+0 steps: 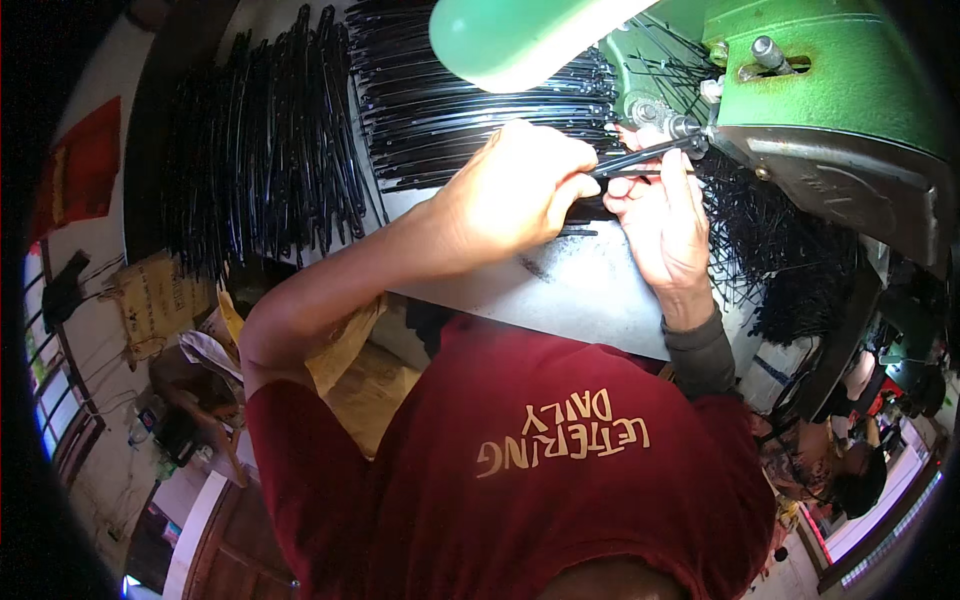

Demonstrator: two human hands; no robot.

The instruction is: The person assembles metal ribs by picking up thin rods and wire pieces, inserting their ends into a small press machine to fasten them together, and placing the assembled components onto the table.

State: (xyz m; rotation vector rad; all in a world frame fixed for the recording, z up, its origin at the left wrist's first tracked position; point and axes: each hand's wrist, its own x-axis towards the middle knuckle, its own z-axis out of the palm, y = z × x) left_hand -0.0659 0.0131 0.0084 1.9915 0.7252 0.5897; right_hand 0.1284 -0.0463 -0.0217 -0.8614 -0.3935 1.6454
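Several thin black rods (640,157) stretch between my hands, their far ends at the metal head (690,130) of a green machine (830,85). Pinched between thumb and fingers, the rods' near end sits in my left hand (515,190), whose back faces up. My right hand (668,235) is palm up under the rods, close to the machine head. Its fingers curl against them, and its fingertips are partly hidden. Just beyond my left hand lies a dense row of similar black rods (480,95) on a pale metal worktop (540,290).
Another thick bundle of black rods (265,140) lies at the left. Loose black pieces (770,230) pile up under the machine at the right. A bright lamp (520,45) hangs over the worktop. Brown paper (365,390) and a cardboard box (160,305) are at the lower left.
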